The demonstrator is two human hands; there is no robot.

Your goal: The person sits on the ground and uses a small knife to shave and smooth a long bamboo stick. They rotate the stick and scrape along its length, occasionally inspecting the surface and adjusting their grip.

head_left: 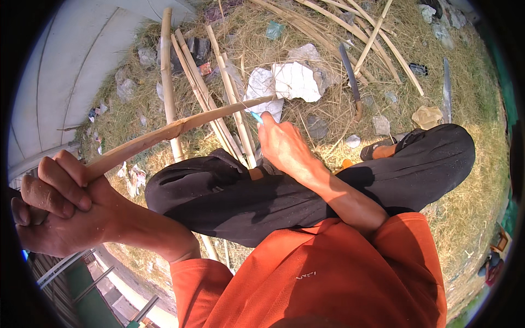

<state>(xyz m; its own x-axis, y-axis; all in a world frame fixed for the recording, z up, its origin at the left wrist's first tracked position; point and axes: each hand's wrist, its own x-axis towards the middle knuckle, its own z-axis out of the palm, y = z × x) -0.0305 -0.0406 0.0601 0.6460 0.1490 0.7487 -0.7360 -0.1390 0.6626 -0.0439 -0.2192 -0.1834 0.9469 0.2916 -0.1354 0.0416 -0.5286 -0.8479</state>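
Observation:
My left hand (pixel 60 202) is closed round the thick end of a long split bamboo strip (pixel 180 128). The strip slants up to the right across the view, with a knot partway along, and its thin far end reaches the white stone. My right hand (pixel 284 143) is closed round a small light-blue tool (pixel 256 116), pressed near the strip's thin part. Most of that tool is hidden in my fingers, so its exact kind does not show. My black-trousered legs (pixel 262 202) are folded beneath the strip.
Bamboo poles (pixel 167 71) and split strips (pixel 227 82) lie on the dry grass ahead. White stones (pixel 297 81) sit in the middle. A long dark-bladed knife (pixel 350 74) lies right of them, with a flat metal blade (pixel 446 90) farther right. A pale wall (pixel 71 60) rises at left.

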